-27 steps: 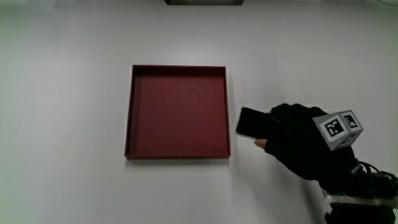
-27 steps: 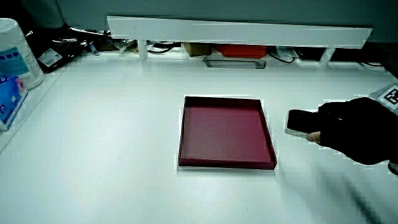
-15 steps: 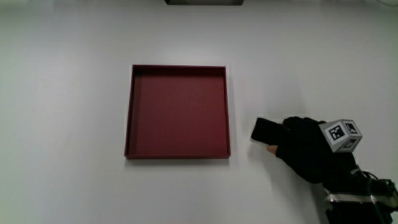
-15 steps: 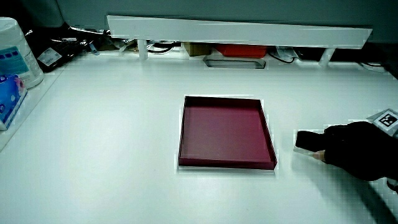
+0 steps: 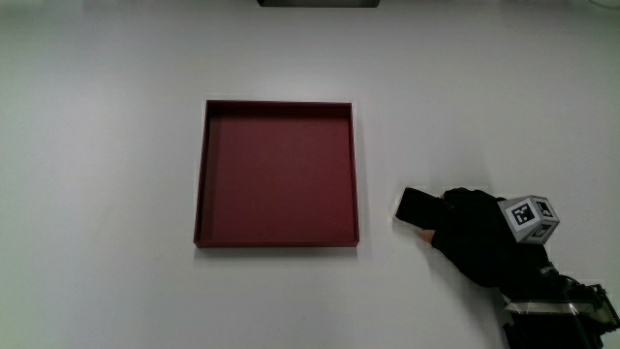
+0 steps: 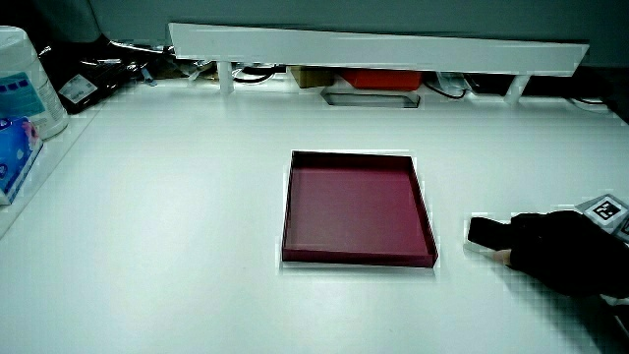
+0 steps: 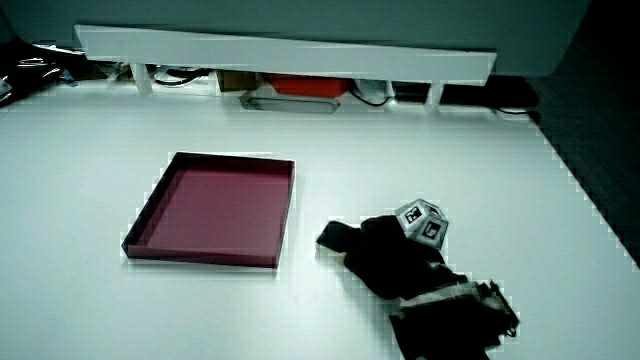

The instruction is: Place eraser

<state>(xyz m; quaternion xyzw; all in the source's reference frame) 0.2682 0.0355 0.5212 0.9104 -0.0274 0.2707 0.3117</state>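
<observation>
Since the earlier frames the hand (image 5: 475, 244) has carried the eraser (image 5: 417, 206) away from the tray's side wall and drawn it nearer to the person, and it now sits low at the table (image 5: 107, 174) beside the tray's near corner. The eraser, a flat black block, lies on or just above the white surface; whether it actually touches the table cannot be told. The gloved fingers (image 5: 438, 228) are closed around the end of it nearest the person, with a bare fingertip showing at its lower edge, so the hand grasps the eraser. The patterned cube (image 5: 529, 215) rides on the back of the glove.

In both side views the eraser (image 6: 484, 232) (image 7: 335, 237) pokes out from the hand (image 6: 560, 251) (image 7: 395, 257) toward the tray, close to the tabletop. The dark red square tray (image 5: 277, 174) stands apart from the eraser, with a strip of bare table between them, and holds nothing inside. In a side view a white container (image 6: 28, 84) stands at the table's edge, well apart from the tray, and a low white partition (image 6: 373, 49) runs along the table.
</observation>
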